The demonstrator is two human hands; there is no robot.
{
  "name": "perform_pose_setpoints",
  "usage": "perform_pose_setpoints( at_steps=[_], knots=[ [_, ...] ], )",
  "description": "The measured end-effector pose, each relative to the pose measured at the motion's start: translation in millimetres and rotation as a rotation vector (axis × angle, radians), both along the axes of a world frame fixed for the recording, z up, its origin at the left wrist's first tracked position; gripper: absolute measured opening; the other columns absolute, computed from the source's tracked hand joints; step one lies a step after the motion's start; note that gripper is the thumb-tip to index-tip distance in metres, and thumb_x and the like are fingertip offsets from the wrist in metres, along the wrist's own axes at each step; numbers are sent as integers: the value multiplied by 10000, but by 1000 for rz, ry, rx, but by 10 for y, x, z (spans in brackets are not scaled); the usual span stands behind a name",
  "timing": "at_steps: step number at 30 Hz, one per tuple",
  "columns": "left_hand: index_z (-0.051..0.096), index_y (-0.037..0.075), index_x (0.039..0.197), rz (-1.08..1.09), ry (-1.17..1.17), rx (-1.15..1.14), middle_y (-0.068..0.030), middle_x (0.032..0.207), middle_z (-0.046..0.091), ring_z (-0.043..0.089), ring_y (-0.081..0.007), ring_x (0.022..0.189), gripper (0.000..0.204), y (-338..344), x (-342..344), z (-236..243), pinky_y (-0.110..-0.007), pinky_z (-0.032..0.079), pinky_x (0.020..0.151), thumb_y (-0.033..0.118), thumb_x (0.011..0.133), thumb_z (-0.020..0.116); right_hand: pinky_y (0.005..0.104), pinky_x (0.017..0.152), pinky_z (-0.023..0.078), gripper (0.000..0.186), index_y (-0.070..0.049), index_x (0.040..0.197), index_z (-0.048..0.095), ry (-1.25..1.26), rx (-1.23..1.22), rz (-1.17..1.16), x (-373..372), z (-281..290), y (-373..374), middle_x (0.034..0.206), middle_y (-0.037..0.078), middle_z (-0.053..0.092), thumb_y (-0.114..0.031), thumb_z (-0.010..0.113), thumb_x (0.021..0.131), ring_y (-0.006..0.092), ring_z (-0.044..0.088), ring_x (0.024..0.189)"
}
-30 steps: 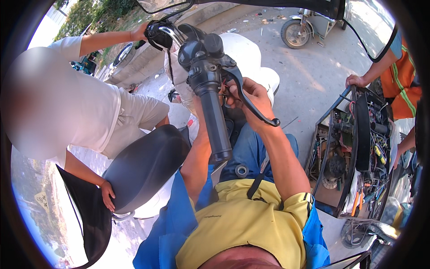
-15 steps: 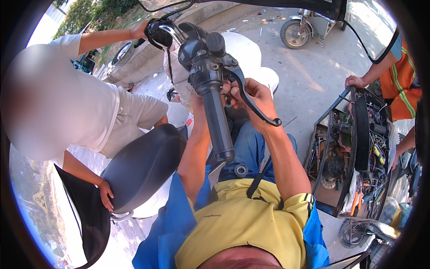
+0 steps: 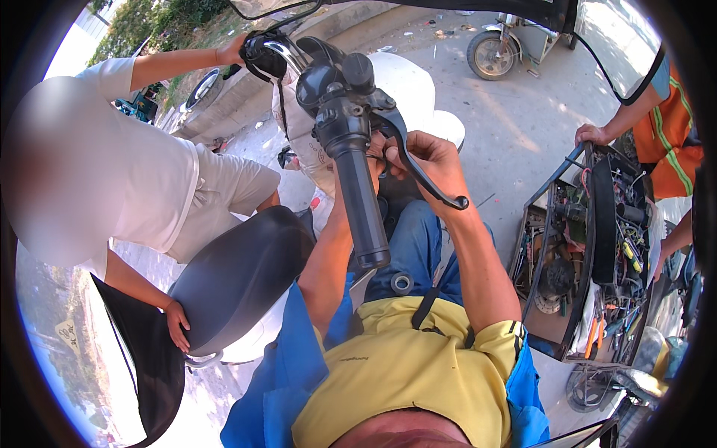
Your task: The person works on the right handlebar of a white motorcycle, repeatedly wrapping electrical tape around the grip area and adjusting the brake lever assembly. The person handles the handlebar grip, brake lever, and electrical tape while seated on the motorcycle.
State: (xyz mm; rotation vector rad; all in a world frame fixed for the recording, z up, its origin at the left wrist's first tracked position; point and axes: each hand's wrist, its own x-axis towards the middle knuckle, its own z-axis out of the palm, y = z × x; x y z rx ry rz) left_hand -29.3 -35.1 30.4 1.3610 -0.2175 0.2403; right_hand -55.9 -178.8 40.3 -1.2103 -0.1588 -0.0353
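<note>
Sunlit ground (image 3: 515, 127) spreads beyond the hands, and far ahead of them a wheel (image 3: 494, 56) belongs to a vehicle cut off by a dark edge overhead. From where I stand, the grip (image 3: 362, 209) runs between the worker's forearms, with the lever (image 3: 430, 188) curving across the right hand (image 3: 435, 158). That hand's thumb and forefinger draw close together just under the lever; whatever they may pinch is too small and shaded to make out. Most of the left hand (image 3: 379, 149) is behind the grip; only some fingers show, near the right fingertips, and I cannot tell whether they hold anything or touch.

Left of the hands, a person in a white shirt (image 3: 149, 157) rests a palm on the seat (image 3: 239, 276). Well to the right stands a toolbox (image 3: 606, 216), its contents too jumbled to sort; beside it, an orange vest (image 3: 668, 131) is cut off by the dark rim.
</note>
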Motion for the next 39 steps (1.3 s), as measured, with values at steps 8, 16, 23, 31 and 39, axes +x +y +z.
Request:
perform_pose_setpoints(
  at_steps=[8, 16, 23, 31, 39],
  knots=[
    [681, 60, 951, -93, 85, -68, 20, 700, 622, 516, -56, 500, 250, 100, 75, -42, -194, 364, 452, 284, 948, 791, 244, 634, 501, 195, 12, 995, 710, 78, 68, 40, 30, -21, 21, 811, 52, 712, -178, 751, 979, 102, 654, 702],
    [715, 26, 1052, -242, 76, -83, -2, 814, 696, 589, -58, 562, 247, 248, 105, 36, -187, 420, 484, 166, 880, 824, 244, 606, 531, 181, 88, 1064, 694, 57, 55, 17, 42, -18, 65, 820, 80, 712, -78, 703, 993, 111, 654, 672],
    [670, 28, 1162, -351, 74, -180, -26, 915, 695, 637, -91, 679, 301, 310, 137, -87, -211, 450, 546, 114, 902, 796, 245, 649, 508, 289, -2, 1042, 708, 123, 144, 81, 82, -130, 41, 845, 47, 697, -290, 718, 1017, 102, 639, 710],
    [658, 38, 1187, -368, 81, -299, -29, 946, 692, 644, -103, 733, 320, 274, 160, -198, -233, 467, 592, 126, 910, 792, 229, 596, 462, 323, -12, 957, 657, 222, 212, 205, 97, 24, 95, 796, 19, 627, -326, 675, 1034, 82, 565, 643],
    [645, 49, 1212, -366, 43, -358, -33, 976, 689, 651, -116, 787, 339, 257, 223, -236, -255, 484, 638, 138, 918, 788, 218, 559, 412, 293, -22, 1040, 691, 224, 191, 219, 187, -51, 114, 830, 27, 678, -315, 674, 1042, 84, 537, 635]
  ],
)
